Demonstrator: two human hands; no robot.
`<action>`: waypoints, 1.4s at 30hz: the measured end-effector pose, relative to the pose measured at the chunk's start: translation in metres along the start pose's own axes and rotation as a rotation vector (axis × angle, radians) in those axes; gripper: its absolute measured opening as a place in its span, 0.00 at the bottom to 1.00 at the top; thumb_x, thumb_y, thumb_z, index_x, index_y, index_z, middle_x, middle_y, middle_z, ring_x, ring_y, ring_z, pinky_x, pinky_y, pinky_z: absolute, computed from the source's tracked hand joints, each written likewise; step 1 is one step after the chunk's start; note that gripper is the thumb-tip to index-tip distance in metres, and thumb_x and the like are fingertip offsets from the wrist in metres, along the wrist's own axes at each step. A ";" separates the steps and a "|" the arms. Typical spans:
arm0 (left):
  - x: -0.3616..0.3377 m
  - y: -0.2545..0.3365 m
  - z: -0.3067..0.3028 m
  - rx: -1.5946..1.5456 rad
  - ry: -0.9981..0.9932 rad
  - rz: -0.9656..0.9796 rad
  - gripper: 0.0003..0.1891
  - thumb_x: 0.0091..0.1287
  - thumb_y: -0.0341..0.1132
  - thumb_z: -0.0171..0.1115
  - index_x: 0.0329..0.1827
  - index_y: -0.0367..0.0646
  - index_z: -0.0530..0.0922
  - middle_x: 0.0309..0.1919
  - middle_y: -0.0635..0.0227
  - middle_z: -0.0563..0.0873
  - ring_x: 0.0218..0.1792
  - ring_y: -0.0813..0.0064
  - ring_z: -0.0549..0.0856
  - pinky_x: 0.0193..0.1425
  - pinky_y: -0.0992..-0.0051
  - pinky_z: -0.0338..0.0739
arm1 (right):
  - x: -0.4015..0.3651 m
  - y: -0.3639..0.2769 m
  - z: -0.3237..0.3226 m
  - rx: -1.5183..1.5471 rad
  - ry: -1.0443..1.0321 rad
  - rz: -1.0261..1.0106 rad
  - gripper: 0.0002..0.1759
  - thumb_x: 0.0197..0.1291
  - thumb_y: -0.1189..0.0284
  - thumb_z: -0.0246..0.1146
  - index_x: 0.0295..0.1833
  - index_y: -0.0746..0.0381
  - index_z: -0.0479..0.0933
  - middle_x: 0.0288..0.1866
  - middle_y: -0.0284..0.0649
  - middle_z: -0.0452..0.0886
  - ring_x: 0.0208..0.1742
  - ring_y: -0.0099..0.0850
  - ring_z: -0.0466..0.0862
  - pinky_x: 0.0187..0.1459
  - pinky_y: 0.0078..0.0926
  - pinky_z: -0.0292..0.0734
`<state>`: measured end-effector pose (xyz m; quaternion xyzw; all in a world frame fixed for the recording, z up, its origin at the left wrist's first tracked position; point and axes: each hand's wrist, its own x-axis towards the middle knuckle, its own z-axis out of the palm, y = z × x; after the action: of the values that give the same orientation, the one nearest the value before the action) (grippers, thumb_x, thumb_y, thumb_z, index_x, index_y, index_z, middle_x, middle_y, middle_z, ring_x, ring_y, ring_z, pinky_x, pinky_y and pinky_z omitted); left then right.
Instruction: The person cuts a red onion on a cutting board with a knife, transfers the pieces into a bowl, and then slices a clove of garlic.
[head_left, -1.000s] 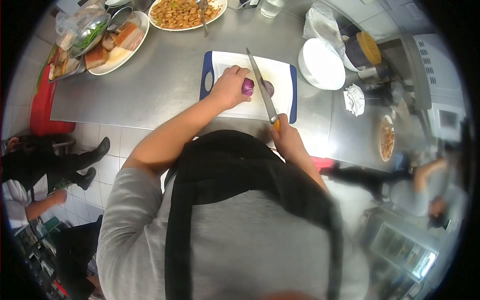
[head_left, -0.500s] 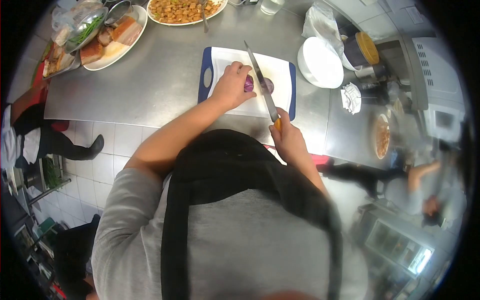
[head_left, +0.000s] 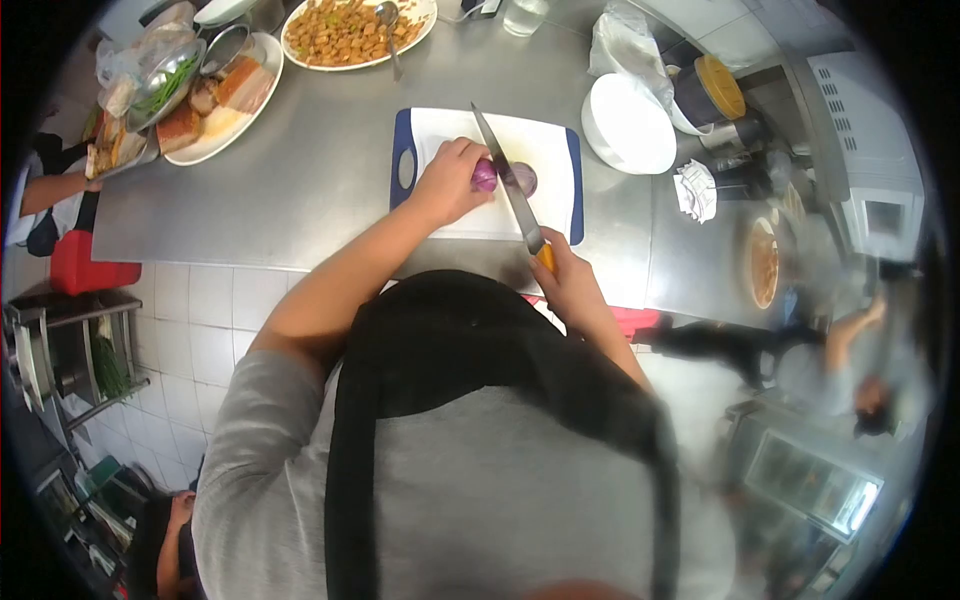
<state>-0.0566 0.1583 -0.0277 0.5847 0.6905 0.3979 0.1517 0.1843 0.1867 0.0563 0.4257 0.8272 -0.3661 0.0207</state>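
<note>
A white cutting board with blue ends [head_left: 560, 160] lies on the steel counter. On it, the fingers of my left hand [head_left: 450, 182] are closed round a purple onion [head_left: 484, 176]. My right hand [head_left: 567, 275] grips the yellow handle of a long knife [head_left: 512, 188], its blade slanting up and left across the board. Just right of the blade lies a cut onion piece [head_left: 523, 179], flat on the board and partly covered by the blade. The onion in my left hand is on the blade's other side.
Back left are a plate of meat [head_left: 262, 105], a metal bowl of greens [head_left: 165, 85] and a platter of diced food [head_left: 350, 35]. A white bowl [head_left: 628, 125] stands right of the board. Other people are at the far left, lower left and right.
The view has shifted slightly, with the board now a little lower and left. Both hands keep their holds. The person at the far left has moved, and an arm shows at the lower left.
</note>
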 end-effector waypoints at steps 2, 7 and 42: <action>-0.006 0.006 -0.002 -0.039 0.085 0.025 0.35 0.46 0.37 0.80 0.60 0.43 0.75 0.59 0.55 0.74 0.59 0.51 0.74 0.64 0.61 0.74 | -0.008 -0.001 -0.005 0.080 0.041 -0.020 0.25 0.68 0.65 0.58 0.69 0.55 0.65 0.46 0.60 0.82 0.48 0.59 0.82 0.49 0.48 0.76; 0.010 0.028 -0.007 0.096 -0.004 0.248 0.37 0.48 0.40 0.78 0.65 0.49 0.74 0.63 0.55 0.72 0.61 0.51 0.72 0.65 0.60 0.73 | -0.031 -0.007 -0.031 0.151 0.187 -0.008 0.26 0.67 0.68 0.59 0.70 0.56 0.65 0.46 0.59 0.82 0.48 0.59 0.81 0.48 0.45 0.76; 0.003 0.020 -0.036 0.355 -0.051 0.080 0.36 0.51 0.46 0.78 0.61 0.40 0.75 0.56 0.52 0.76 0.56 0.50 0.77 0.61 0.58 0.74 | -0.025 0.082 -0.012 0.011 0.158 -0.075 0.29 0.66 0.62 0.60 0.70 0.53 0.64 0.44 0.56 0.82 0.44 0.58 0.82 0.46 0.51 0.76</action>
<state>-0.0677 0.1478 0.0105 0.6391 0.7221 0.2606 0.0478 0.2626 0.2071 0.0252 0.4221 0.8397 -0.3363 -0.0608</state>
